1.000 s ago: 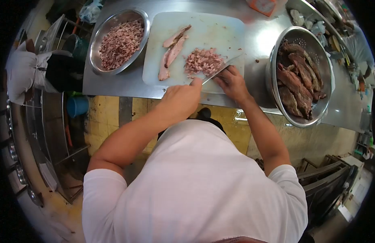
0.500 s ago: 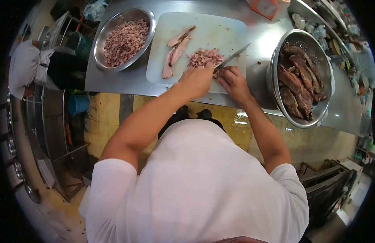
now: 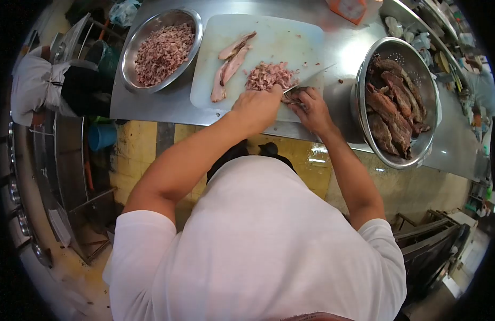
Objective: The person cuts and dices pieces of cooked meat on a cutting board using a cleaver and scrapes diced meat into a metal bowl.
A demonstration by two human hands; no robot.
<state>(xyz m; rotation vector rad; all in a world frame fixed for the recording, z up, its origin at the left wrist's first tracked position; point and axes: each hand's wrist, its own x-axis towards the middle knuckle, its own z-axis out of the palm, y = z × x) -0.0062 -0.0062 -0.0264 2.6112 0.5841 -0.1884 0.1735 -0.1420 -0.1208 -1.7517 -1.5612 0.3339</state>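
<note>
My left hand (image 3: 256,111) is closed around the handle of a knife (image 3: 311,78), its blade slanting up to the right over the white cutting board (image 3: 279,33). Beside the blade, the bent fingers of my right hand (image 3: 313,111) hold a piece of meat (image 3: 293,98), mostly hidden by the fingers. Just beyond my left hand lies a heap of chopped meat (image 3: 267,76). Long meat strips (image 3: 229,68) rest farther left on the board.
A steel bowl of chopped meat (image 3: 163,53) stands left of the board. At the right, a steel colander (image 3: 358,101) holds large browned meat pieces (image 3: 397,101). An orange and white object (image 3: 350,9) is at the back. Another person (image 3: 39,88) stands at the far left.
My left hand has moved forward and right with the knife, closer to my right hand. The blade's angle has shifted. My right hand has stayed near the same place.
</note>
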